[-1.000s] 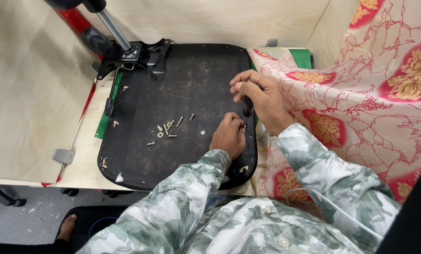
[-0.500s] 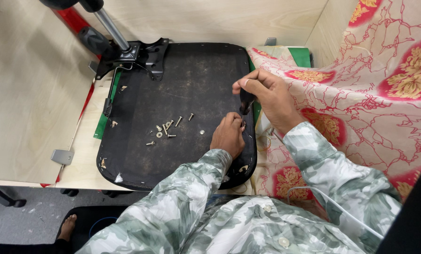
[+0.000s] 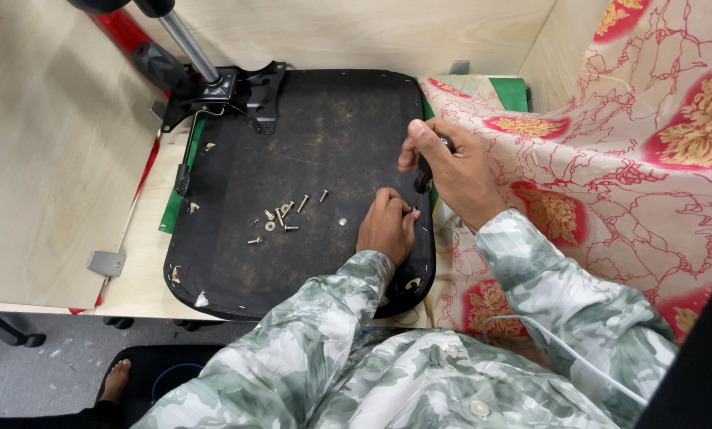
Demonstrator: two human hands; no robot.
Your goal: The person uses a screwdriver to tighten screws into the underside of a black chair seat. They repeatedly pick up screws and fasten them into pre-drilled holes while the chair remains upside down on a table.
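Note:
A black chair seat base [image 3: 324,119] lies upside down on a pale wooden table. My right hand [image 3: 451,171] grips a dark-handled screwdriver [image 3: 423,179], held upright with its tip near the seat's right edge. My left hand [image 3: 386,226] rests on the seat just below the tip, fingers pinched at the spot where the tip meets the seat. Several loose screws [image 3: 284,216] lie scattered in the middle of the seat. A black metal chair mechanism [image 3: 233,91] with a chrome gas cylinder [image 3: 187,46] sits at the seat's far left corner.
A red floral cloth [image 3: 626,159] covers the right side. A green sheet [image 3: 179,195] pokes out under the seat's left edge. A small metal bracket [image 3: 106,262] lies on the table at the left. A bare foot [image 3: 116,380] shows on the floor below.
My right hand has lifted and shifted, bringing the screwdriver more upright over the seat's right edge. My left hand stayed in place beside the tip.

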